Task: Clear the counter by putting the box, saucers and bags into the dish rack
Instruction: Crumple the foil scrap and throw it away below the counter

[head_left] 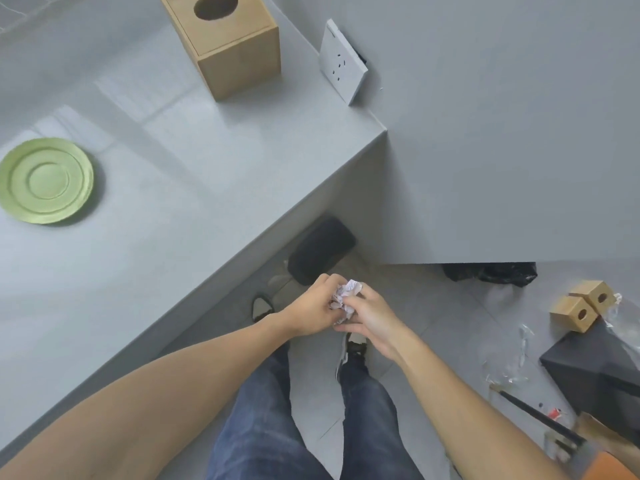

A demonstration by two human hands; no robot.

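While both hands, left hand [308,311] and right hand [372,318], clutch what may be a crumpled white bag [344,299] off the counter's near edge, the tan wooden box [228,43] stands far and the green round saucer [45,180] lies left on the grey counter [180,174].

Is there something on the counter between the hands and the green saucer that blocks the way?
Nothing visible does. The counter is bare between the green saucer and its front edge. The wooden box stands farther back, off that path. But both hands, left hand and right hand, are busy holding a crumpled bag.
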